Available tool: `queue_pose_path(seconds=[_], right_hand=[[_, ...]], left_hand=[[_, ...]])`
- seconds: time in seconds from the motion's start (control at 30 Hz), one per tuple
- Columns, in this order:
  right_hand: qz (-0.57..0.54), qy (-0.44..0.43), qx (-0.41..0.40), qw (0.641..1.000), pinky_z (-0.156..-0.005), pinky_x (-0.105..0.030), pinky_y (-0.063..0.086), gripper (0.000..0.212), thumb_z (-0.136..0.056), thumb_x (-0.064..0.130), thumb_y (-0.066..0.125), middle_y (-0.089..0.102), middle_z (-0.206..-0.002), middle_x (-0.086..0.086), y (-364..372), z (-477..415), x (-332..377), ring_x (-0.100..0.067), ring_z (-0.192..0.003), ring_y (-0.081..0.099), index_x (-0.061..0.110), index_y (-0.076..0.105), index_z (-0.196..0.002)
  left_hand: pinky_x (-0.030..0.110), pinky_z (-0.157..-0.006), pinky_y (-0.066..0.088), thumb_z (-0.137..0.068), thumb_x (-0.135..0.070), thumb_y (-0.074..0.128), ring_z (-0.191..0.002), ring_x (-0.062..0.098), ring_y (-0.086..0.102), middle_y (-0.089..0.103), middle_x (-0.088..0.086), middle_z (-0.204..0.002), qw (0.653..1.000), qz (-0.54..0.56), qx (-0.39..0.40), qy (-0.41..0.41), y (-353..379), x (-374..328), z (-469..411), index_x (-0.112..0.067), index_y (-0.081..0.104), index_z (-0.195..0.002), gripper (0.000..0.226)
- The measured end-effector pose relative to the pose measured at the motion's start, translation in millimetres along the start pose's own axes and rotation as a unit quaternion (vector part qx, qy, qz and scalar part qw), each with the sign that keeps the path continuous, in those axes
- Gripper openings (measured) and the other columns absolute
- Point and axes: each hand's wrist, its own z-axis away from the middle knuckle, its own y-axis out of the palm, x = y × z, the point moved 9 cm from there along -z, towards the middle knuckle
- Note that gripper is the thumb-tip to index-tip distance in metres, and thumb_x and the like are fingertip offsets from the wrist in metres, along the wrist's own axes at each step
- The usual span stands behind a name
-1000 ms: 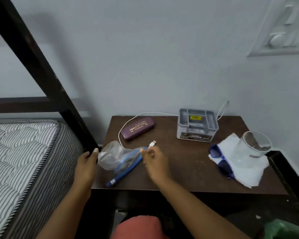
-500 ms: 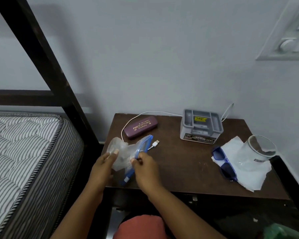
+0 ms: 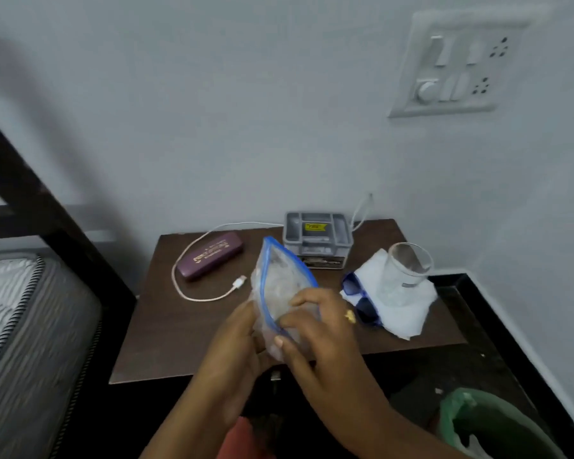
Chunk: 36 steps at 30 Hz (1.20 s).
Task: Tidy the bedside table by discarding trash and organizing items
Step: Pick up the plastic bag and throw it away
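Clear plastic zip bag (image 3: 280, 276) w/ blue seal strip is held up off the dark brown wooden bedside table (image 3: 179, 342), over its front edge, roughly upright btwn both hands. Right hand (image 3: 322, 329) grips the bag's lower right side: fingers curled over the front, thumb pressed on the plastic near the bottom, gold ring on one finger. Left hand (image 3: 236, 339) holds the lower left side from behind/below; its fingertips are hidden by the plastic. Bag top pokes up well above both hands, in front of the grey plastic organiser box (image 3: 317, 238) at the table's back edge.

Table, left side: maroon hard glasses case (image 3: 209, 260) w/ a white USB cable (image 3: 199, 298) looping round its left end, plug lying free near the bag. Right side: blue-framed sunglasses (image 3: 362, 301) touching a white tissue (image 3: 408, 316), clear glass tumbler (image 3: 406, 270) on the tissue. Green-lined bin (image 3: 478, 422) on the floor, bottom right. Striped mattress (image 3: 20, 326) & dark bed frame (image 3: 47, 220) to the left; white switch panel (image 3: 451, 64) on the wall.
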Motion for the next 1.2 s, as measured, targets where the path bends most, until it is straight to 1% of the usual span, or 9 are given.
queue_pose_path(seconds=[0.17,0.27,0.4,0.57,0.67,0.8,0.9,1.03,1.2], right_hand=[[0.059,0.099,-0.160,0.980,-0.100,-0.001,0.025,0.071,-0.071,0.027,0.065,0.019,-0.134,0.021,-88.5,52.2,-43.7,0.007,-0.129,0.024,0.035,0.029,-0.132],[0.124,0.121,-0.204,0.963,-0.098,-0.001,0.027,0.069,-0.069,0.033,0.059,0.022,-0.130,0.019,-133.1,86.6,-69.0,0.006,-0.127,0.026,0.030,0.034,-0.132],[0.152,0.196,-0.236,0.940,-0.087,-0.033,0.050,0.065,-0.068,0.037,0.057,0.027,-0.125,0.019,-174.3,138.9,-109.9,-0.009,-0.114,0.040,0.029,0.036,-0.129],[0.182,0.277,-0.258,0.908,-0.079,-0.015,0.037,0.074,-0.061,0.019,0.067,0.029,-0.114,0.019,-194.3,202.5,-157.4,0.008,-0.102,0.036,0.033,0.033,-0.125],[0.201,0.345,-0.222,0.890,-0.082,-0.032,0.050,0.069,-0.069,0.017,0.069,0.040,-0.126,-0.002,-189.5,238.1,-191.5,-0.003,-0.109,0.037,0.021,0.037,-0.130],[0.235,0.399,-0.145,0.874,-0.086,-0.043,0.049,0.063,-0.069,0.013,0.068,0.050,-0.125,-0.021,-176.5,278.1,-233.1,-0.024,-0.112,0.046,0.004,0.045,-0.127],[0.246,0.456,-0.072,0.853,-0.079,-0.042,0.052,0.065,-0.066,0.006,0.076,0.057,-0.122,-0.024,-167.5,305.4,-261.0,-0.037,-0.103,0.061,-0.002,0.051,-0.125],[0.231,0.513,-0.031,0.826,-0.094,-0.035,0.044,0.052,-0.087,0.013,0.058,0.051,-0.135,-0.012,-166.0,329.9,-277.5,-0.028,-0.114,0.057,0.008,0.042,-0.137],[0.280,0.495,-0.036,0.822,-0.078,-0.041,0.056,0.050,-0.077,0.012,0.068,0.061,-0.121,-0.011,-166.7,327.8,-275.1,-0.029,-0.095,0.066,0.015,0.054,-0.125]], left_hand=[[0.038,-0.085,0.057,-0.098,-0.023,0.040,-0.097,0.018,0.070,0.074,0.001,-0.105,0.996,-0.006,0.089,-0.017,108.5,32.9,13.9,-0.021,0.062,-0.119,0.031],[0.033,-0.073,0.059,-0.098,-0.026,0.041,-0.090,0.020,0.071,0.074,0.005,-0.104,0.992,-0.002,0.108,-0.068,164.1,66.4,15.8,-0.021,0.065,-0.114,0.030],[0.031,-0.067,0.056,-0.096,-0.030,0.043,-0.083,0.018,0.071,0.074,0.006,-0.101,0.980,-0.041,0.110,-0.163,216.0,133.7,6.7,-0.023,0.066,-0.111,0.029],[0.028,-0.066,0.051,-0.096,-0.038,0.039,-0.088,0.015,0.066,0.071,-0.002,-0.094,0.961,-0.077,0.126,-0.235,255.7,196.6,14.9,-0.031,0.063,-0.101,0.025],[0.029,-0.072,0.052,-0.099,-0.034,0.035,-0.090,0.014,0.063,0.067,-0.004,-0.094,0.944,-0.133,0.144,-0.265,269.1,226.0,15.5,-0.029,0.061,-0.097,0.026],[0.025,-0.074,0.046,-0.101,-0.031,0.027,-0.092,0.014,0.055,0.061,0.002,-0.115,0.914,-0.250,0.172,-0.268,277.6,263.2,3.3,-0.019,0.051,-0.127,0.037],[0.031,-0.093,0.046,-0.099,-0.029,0.032,-0.112,0.024,0.055,0.054,0.013,-0.132,0.880,-0.348,0.191,-0.261,267.2,289.8,-4.8,-0.009,0.049,-0.130,0.041],[0.034,-0.104,0.042,-0.098,-0.026,0.040,-0.125,0.033,0.050,0.053,0.020,-0.134,0.836,-0.442,0.221,-0.239,247.8,318.6,-13.9,0.001,0.051,-0.128,0.042],[0.033,-0.104,0.040,-0.098,-0.030,0.038,-0.116,0.024,0.054,0.059,0.007,-0.122,0.864,-0.383,0.224,-0.237,256.6,294.7,-22.7,-0.008,0.055,-0.125,0.039]])
